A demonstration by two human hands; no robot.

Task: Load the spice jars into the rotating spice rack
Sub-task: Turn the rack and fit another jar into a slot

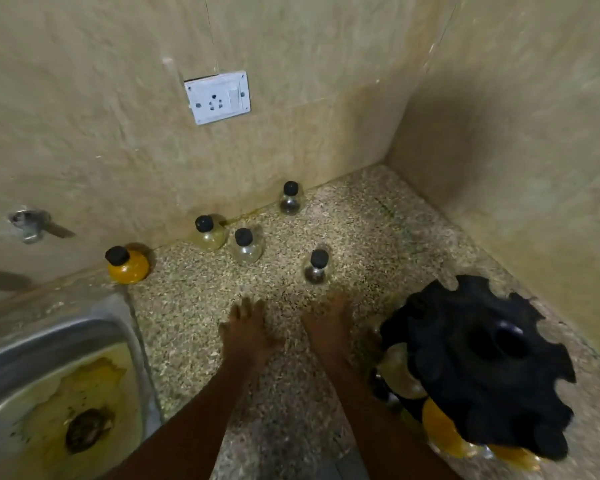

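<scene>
Spice jars (315, 267) beyond the rack (478, 362) are waiting loose, so we are probably reaching, left hand (246, 336) and right hand (326, 327) spread, empty.

Two bare forearms enter frame from 6 o'clock. Left hand (248, 336) and right hand (326, 327): both bare, motion-blurred. Sleeves, if any, fall outside the frame. Finger detail too blurred to tell.

— Jars? 
— Five round black-capped spice jars upright on the tabletop: orange jar (129, 265), yellowish jar (208, 233), clear jar (246, 247), two dark-bottomed (291, 199) (317, 267).
— Rack? 
— Black spice rack (478, 362), right, partly loaded.
</scene>
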